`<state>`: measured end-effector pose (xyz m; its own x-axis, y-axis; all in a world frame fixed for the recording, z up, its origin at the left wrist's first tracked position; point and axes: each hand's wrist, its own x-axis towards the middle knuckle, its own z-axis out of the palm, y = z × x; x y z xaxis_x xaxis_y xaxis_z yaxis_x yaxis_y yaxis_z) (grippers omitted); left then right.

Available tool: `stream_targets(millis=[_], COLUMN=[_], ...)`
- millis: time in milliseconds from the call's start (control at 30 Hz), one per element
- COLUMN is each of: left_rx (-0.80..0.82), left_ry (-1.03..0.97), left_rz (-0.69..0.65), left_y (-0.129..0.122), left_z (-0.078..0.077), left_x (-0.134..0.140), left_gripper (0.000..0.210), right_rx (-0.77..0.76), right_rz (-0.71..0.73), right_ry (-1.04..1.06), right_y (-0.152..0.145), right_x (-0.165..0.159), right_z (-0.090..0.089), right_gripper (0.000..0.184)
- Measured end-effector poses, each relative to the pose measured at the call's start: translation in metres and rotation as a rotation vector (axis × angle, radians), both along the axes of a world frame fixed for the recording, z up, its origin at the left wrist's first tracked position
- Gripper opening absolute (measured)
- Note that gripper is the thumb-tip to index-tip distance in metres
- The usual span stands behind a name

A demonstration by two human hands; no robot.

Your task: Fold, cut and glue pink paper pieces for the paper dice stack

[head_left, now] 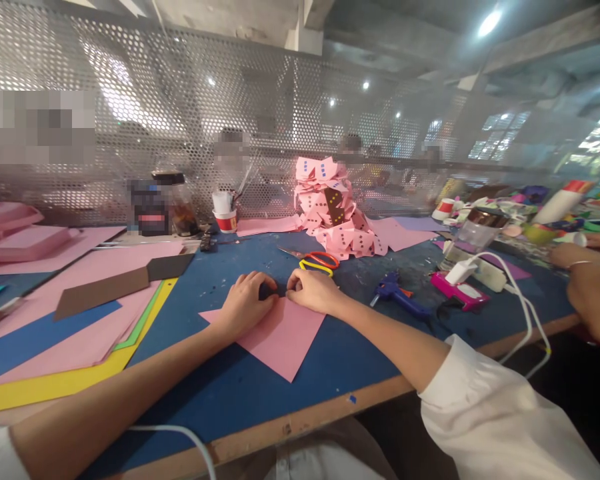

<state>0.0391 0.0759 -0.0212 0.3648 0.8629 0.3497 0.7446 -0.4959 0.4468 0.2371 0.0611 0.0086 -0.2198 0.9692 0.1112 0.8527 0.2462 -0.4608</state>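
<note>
A sheet of pink paper lies on the blue tabletop in front of me, one corner pointing toward the near edge. My left hand rests over its far left part, with fingers curled and closed at the far edge. Close beside it, my right hand has its fingers pinched together on the same far edge. The fingertips are partly hidden, and I cannot see whether the edge is folded. Just beyond my right hand lie scissors with red and yellow handles.
Behind the scissors stands a pile of folded pink paper pieces with printed dots. A blue glue gun and a pink device with white cables lie right. Coloured sheets cover the left. Another person's hand is at far right.
</note>
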Motion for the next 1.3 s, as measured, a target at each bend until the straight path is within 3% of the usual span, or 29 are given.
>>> stream_targets(millis=[333,1300], left_rx=[0.004,-0.018], left_ry=[-0.007,-0.003], left_rz=[-0.015,-0.004], left_y=[0.001,0.001], left_z=[0.000,0.002], left_x=[0.000,0.000], left_gripper=[0.015,0.020], right_rx=[-0.009,-0.026], right_rz=[0.001,-0.093], right_ry=[-0.019,-0.049], right_y=[-0.003,-0.004], right_x=[0.004,0.045], right_z=[0.007,0.001], right_gripper=[0.015,0.015])
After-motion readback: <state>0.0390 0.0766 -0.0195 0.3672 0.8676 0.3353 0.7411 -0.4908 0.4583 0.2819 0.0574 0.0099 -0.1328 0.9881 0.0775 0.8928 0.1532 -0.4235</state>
